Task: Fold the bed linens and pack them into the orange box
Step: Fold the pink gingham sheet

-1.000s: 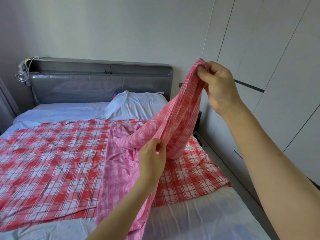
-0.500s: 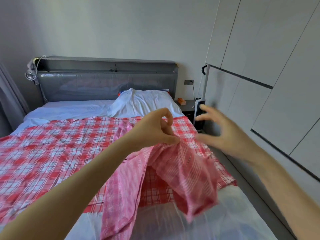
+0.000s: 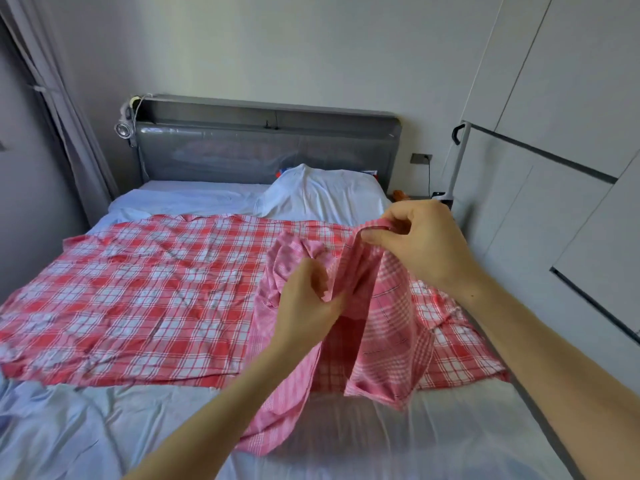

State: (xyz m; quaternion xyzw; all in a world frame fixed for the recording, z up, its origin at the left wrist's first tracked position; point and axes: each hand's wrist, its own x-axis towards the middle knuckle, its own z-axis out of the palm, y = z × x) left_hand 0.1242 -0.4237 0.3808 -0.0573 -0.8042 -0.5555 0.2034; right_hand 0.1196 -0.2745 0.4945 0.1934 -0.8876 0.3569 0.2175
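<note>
Across bed (image 3: 138, 427), perhaps plastic-wrapped, plaid sheet (image 3: 138, 299)

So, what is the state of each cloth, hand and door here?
Pink fine-checked cloth: lifted, bunched, not folded.
Red-and-white plaid sheet: spread out flat, wrinkled.
Left hand: pinches the pink cloth.
Right hand: pinches its upper edge.
White wardrobe doors: closed.

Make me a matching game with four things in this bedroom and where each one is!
Things:
1 pink cloth
2 red plaid sheet
3 white pillow
4 lamp

Places:
A in front of the headboard
B at the headboard's left end
C pinched by the left hand and right hand
D spread flat on the bed

Pairs: 1-C, 2-D, 3-A, 4-B
</note>
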